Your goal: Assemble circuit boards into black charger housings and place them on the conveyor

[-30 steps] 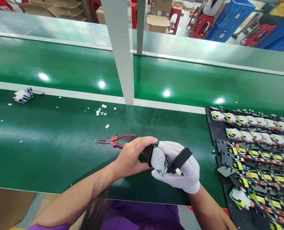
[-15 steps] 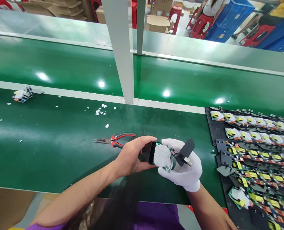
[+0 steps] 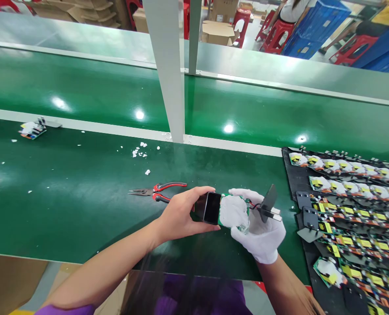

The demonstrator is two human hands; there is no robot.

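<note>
No readable txt anywhere — yellow labels on the circuit boards point(image 3: 352, 192) too small, blurred.

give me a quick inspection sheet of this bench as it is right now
surface: green bench top, glossy.
job's things: black housing and white-potted circuit board, end to end; black plug plate hangs off the board.
clutter: red-handled pliers, white crumbs, stray board.
grippers: left hand bare, grips the housing; right hand gloved, holds the board.
cables: red and black leads to the plug plate.
surroundings: black tray of boards, red stools, cartons.
</note>
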